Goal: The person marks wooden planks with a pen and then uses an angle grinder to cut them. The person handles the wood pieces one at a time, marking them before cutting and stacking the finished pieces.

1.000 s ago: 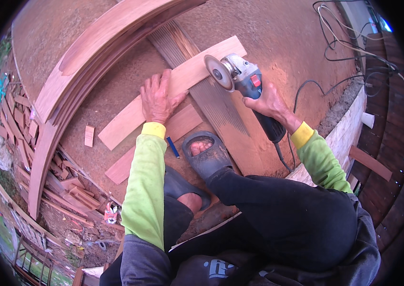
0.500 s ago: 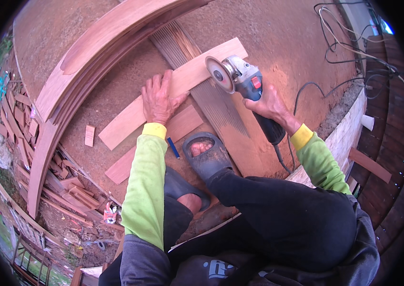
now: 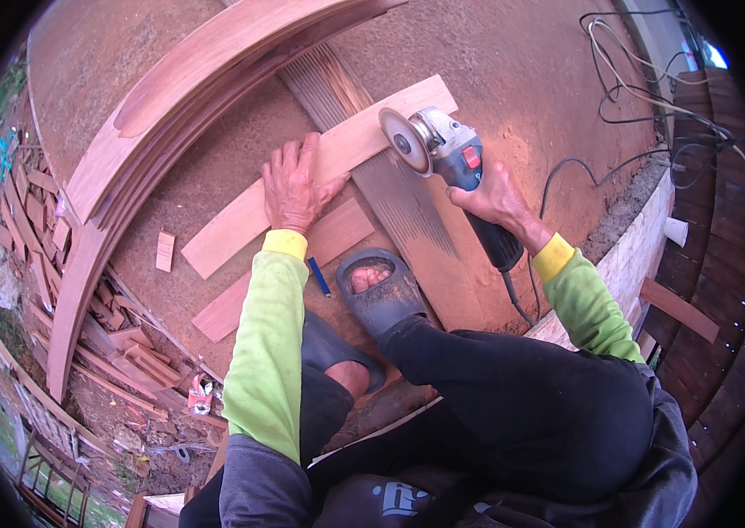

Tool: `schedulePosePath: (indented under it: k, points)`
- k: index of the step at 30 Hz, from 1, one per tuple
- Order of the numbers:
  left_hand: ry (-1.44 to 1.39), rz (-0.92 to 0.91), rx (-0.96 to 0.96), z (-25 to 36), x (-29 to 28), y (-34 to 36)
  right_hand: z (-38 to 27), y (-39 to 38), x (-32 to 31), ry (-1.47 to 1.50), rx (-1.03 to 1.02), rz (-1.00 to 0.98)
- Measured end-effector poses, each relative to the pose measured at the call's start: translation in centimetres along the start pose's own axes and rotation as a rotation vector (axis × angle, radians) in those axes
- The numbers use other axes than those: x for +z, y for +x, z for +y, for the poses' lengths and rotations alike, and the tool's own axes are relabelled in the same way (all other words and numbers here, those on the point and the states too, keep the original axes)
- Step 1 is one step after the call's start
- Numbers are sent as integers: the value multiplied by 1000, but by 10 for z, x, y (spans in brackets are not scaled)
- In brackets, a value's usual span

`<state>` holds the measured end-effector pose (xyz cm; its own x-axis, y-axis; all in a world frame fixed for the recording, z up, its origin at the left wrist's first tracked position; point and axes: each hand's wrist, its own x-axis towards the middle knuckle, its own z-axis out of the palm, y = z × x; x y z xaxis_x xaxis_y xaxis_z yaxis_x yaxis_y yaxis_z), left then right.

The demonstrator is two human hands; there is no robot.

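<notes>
My left hand [image 3: 292, 185] lies across a pale wooden board [image 3: 372, 132], its fingers over the far edge and the thumb along the near side. That board slants over a grooved grey plank [image 3: 408, 202]. In my right hand [image 3: 500, 204] is an angle grinder [image 3: 459, 157] with a blue body, red switch and black handle. Its round disc [image 3: 401, 143] overlaps the board's right part in view; whether it touches the wood I cannot tell. Under my left wrist are a second board [image 3: 337, 231] and a small blue stick-like object [image 3: 319, 276].
Stacked curved timbers [image 3: 139, 132] arch along the left. A small wood block [image 3: 165, 251] lies near them. Offcuts [image 3: 38, 216] are heaped beyond the slab edge. My sandalled foot [image 3: 381, 286] stands beside the grooved plank. Tangled cables [image 3: 645, 88] lie at upper right; sawdust [image 3: 513, 145] covers the ground.
Almost nothing differs. The whole view has shifted slightly; both hands, the board and the grinder keep their places relative to one another.
</notes>
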<state>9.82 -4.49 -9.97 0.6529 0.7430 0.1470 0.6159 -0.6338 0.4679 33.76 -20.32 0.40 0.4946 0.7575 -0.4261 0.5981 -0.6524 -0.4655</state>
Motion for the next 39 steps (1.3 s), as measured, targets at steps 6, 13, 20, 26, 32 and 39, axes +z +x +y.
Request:
schedulePosePath:
  k: [6,13,20,26,32,39]
  points:
    - [-1,0,-1,0,0,0,3,1,2,4,-20,7]
    - [-2,9,6,0,0,0,4,2,3,2,-40,22]
    - [-3,7,4,-2,1,-1,6,3,5,-8,-32,20]
    - [-10,-7,1,-1,0,0,10,6,6,-8,-52,23]
    - [-7,3,4,-2,0,-1,4,6,6,-7,-36,17]
    - [-10,8,9,-1,1,-1,5,7,5,-17,-41,23]
